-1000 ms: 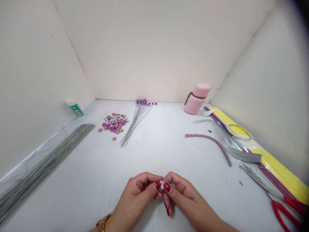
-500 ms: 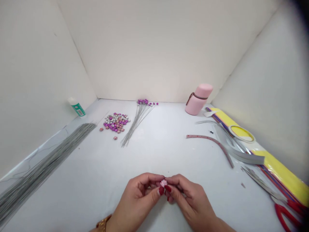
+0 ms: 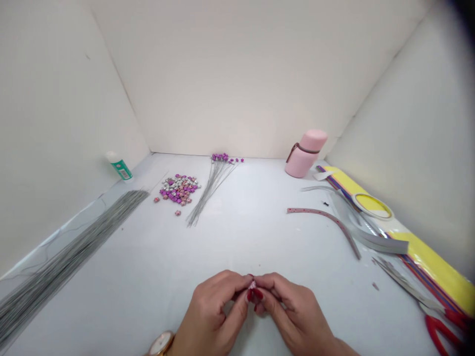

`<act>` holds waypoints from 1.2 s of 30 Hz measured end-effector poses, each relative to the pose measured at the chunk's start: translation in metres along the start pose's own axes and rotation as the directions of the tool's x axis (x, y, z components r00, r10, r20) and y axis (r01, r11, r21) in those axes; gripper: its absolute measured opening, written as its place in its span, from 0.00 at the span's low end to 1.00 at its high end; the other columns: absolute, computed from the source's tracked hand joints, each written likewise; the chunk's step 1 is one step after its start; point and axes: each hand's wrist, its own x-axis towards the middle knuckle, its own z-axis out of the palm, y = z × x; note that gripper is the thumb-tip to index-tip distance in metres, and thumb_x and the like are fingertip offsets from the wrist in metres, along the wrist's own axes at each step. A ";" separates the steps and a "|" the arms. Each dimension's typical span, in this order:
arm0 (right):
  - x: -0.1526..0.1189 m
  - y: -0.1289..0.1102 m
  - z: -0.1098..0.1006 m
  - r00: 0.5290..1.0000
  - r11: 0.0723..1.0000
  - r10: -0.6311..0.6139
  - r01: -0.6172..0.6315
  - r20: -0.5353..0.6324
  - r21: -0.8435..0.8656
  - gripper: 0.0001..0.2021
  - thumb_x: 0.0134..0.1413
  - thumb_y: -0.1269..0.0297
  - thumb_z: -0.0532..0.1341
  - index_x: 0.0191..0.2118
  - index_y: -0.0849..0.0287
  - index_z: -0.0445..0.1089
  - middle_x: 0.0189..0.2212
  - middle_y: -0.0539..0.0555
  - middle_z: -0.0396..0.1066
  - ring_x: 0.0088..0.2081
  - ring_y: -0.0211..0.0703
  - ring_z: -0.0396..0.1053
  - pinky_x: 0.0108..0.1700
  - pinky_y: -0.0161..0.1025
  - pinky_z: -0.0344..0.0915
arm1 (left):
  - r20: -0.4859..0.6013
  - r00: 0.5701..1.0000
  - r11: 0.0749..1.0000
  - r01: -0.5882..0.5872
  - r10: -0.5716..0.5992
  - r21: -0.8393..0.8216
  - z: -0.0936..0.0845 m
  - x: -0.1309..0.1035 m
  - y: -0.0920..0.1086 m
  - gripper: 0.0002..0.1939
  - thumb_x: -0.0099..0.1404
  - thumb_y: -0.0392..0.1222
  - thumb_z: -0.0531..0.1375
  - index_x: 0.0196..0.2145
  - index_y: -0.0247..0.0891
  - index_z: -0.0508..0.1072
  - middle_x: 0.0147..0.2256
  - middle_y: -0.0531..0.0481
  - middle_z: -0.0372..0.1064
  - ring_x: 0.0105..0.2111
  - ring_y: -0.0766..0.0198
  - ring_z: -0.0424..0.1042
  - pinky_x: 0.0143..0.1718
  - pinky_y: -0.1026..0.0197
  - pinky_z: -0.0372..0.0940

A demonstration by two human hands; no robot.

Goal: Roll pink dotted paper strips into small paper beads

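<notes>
While the left hand and right hand pinch closer than half a second ago, the small pink paper star between their fingertips shows less, squeezing apparently ongoing

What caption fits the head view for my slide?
Left hand and right hand pinch a tiny pink paper star above the white table, finished stars heaped beyond.
</notes>
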 end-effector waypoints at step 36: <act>0.000 -0.001 0.013 0.992 0.984 0.041 -0.020 -0.116 0.179 0.10 0.58 0.64 0.49 0.41 0.60 0.63 0.23 0.51 0.67 0.26 0.38 0.66 0.29 0.33 0.63 | -0.072 0.994 0.996 0.088 -0.086 0.030 0.002 0.007 0.001 0.07 0.61 0.35 0.53 0.33 0.36 0.71 0.29 0.47 0.71 0.28 0.65 0.70 0.30 0.67 0.64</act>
